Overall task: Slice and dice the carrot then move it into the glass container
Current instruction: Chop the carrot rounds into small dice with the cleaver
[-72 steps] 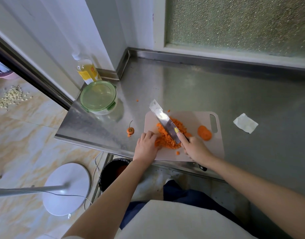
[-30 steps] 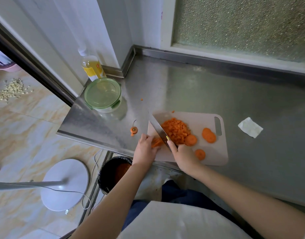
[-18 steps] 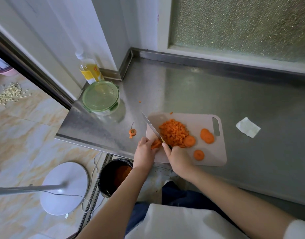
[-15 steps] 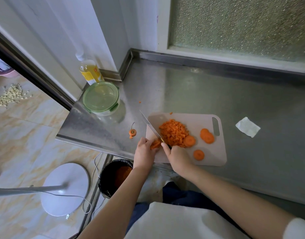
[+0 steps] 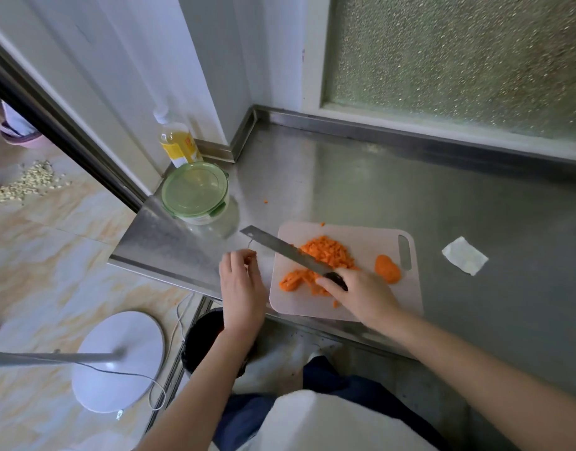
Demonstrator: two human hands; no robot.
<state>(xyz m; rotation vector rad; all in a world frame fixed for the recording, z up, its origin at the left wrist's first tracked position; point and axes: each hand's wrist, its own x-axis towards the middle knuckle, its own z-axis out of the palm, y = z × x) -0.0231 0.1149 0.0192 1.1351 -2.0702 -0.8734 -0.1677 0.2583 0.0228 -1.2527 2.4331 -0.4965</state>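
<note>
Over the board (image 5: 368,237), the right grip (image 5: 361,294) clasps the knife (image 5: 280,249), angled toward ten o'clock, likely to scrape diced carrot (image 5: 325,252); whether the left grip (image 5: 242,284) holds anything is unclear.

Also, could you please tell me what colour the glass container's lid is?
The lid is translucent green; head view.

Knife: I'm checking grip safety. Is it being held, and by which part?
Yes. The right hand grips the knife by its dark handle, fingers wrapped around it; the blade is untouched.
</note>
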